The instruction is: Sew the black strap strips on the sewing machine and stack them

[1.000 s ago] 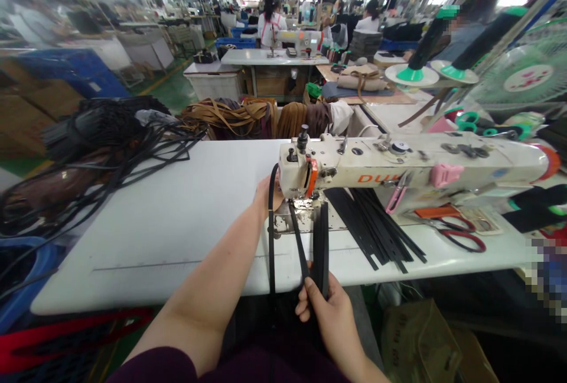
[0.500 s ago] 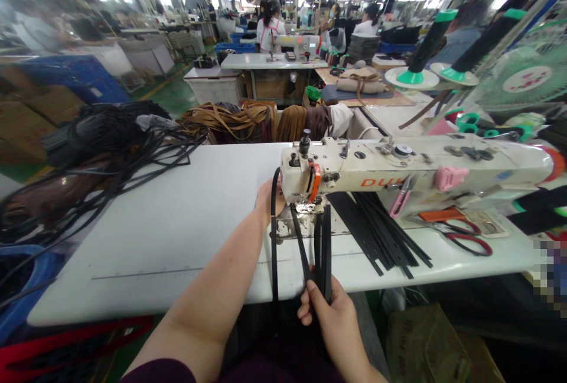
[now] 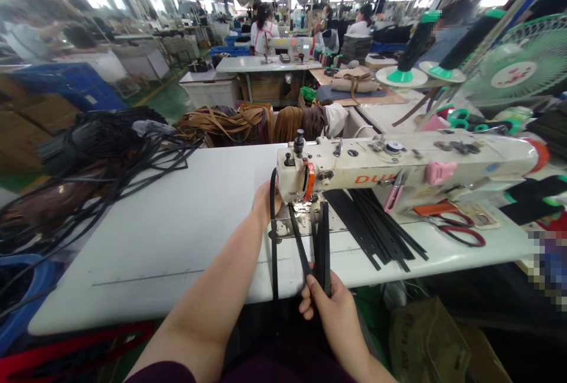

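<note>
A cream sewing machine (image 3: 398,164) stands on a white table (image 3: 177,235). My left hand (image 3: 263,201) reaches behind the machine's head, its fingers hidden there, beside a black strap (image 3: 273,235) that hangs down over the table edge. My right hand (image 3: 332,312) is at the table's front edge, fingers closed round a bundle of black straps (image 3: 322,247) that run up to the needle area. More black strips (image 3: 376,226) lie fanned out under the machine arm.
A heap of black cords (image 3: 101,146) covers the table's left end. Brown straps (image 3: 234,120) hang behind the table. Red-handled scissors (image 3: 456,232) lie at the right. A fan (image 3: 518,70) and thread cones (image 3: 410,52) stand at the far right. Other workers sit at distant tables.
Both hands keep their hold; the view has shifted slightly, and the straps and my hands stay in nearly the same place.
</note>
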Available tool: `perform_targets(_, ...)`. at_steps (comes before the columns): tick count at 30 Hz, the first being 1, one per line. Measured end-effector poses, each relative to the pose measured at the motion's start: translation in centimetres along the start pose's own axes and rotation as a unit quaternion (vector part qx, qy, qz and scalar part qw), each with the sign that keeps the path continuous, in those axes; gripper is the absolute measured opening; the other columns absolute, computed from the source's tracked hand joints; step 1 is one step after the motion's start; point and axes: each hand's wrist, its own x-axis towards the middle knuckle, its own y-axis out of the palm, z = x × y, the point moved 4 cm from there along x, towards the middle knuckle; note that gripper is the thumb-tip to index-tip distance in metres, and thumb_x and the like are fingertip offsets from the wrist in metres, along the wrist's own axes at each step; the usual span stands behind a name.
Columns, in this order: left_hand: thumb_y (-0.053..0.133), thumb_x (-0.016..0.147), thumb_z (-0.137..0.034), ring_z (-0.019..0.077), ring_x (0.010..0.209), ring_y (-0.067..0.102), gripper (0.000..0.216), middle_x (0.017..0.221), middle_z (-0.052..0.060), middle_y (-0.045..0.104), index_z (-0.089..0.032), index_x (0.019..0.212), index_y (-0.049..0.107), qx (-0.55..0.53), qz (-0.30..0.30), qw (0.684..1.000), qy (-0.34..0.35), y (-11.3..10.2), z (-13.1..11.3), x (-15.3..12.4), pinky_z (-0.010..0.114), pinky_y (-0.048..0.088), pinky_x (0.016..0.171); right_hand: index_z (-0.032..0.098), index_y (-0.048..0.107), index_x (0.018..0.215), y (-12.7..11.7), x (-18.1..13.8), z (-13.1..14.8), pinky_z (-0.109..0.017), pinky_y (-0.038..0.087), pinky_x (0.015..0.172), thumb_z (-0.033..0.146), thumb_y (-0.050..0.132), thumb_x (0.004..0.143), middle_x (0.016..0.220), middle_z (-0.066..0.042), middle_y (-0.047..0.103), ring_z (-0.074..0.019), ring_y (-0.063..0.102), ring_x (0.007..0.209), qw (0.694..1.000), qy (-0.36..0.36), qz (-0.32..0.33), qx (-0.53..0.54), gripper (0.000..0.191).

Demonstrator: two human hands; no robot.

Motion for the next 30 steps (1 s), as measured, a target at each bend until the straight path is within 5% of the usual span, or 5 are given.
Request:
perform_targets(8, 0.061, 0.09, -0.014, 0.0232, 0.1, 0.071, 0.016, 0.1, 0.007, 0.076, -0.019, 0.085, 0.076, 0.034, -0.051, 0.992, 0.112, 0.9, 1.7, -3.5, 0.041, 0.059, 0.098, 0.015, 0.064, 0.108, 0.0, -0.2, 0.1, -0.023, 0.044, 0.039, 0.063, 0.082, 0.071, 0.06, 0.004, 0.065, -0.0121, 0.058, 0.042, 1.0, 0.0, 0.0, 0.006, 0.064)
perform_targets(13, 0.059, 0.095, -0.017, 0.0242, 0.119, 0.066, 0.022, 0.122, 0.009, 0.072, -0.019, 0.112, 0.074, 0.05, -0.028, 0.972, 0.226, 1.3, 1.0, -8.4, 0.044, 0.053, 0.11, 0.013, 0.062, 0.111, -0.1, -0.2, 0.1, -0.023, 0.045, 0.04, 0.063, 0.079, 0.074, 0.06, 0.005, 0.064, -0.0121, 0.058, 0.043, 1.0, -0.008, 0.007, -0.004, 0.065)
perform_targets(17, 0.061, 0.098, -0.027, 0.0278, 0.134, 0.057, 0.033, 0.137, 0.011, 0.066, -0.021, 0.13, 0.066, 0.115, 0.011, 0.964, 0.241, 1.3, 0.1, -10.4, 0.05, 0.048, 0.116, 0.014, 0.062, 0.108, -0.3, -0.2, 0.0, -0.023, 0.046, 0.041, 0.064, 0.078, 0.075, 0.06, 0.004, 0.064, -0.0128, 0.059, 0.044, 1.0, -0.014, 0.014, -0.002, 0.062)
perform_targets(30, 0.053, 0.103, -0.027, 0.0269, 0.135, 0.056, 0.027, 0.133, 0.008, 0.068, -0.023, 0.125, 0.068, 0.146, 0.006, 0.968, 0.205, 1.3, 0.0, -10.6, 0.054, 0.044, 0.117, 0.013, 0.072, 0.097, -2.3, -1.4, -0.5, -0.025, 0.051, 0.048, 0.062, 0.08, 0.075, 0.065, -0.002, 0.07, -0.0165, 0.067, 0.052, 0.996, 0.05, 0.017, 0.079, 0.054)
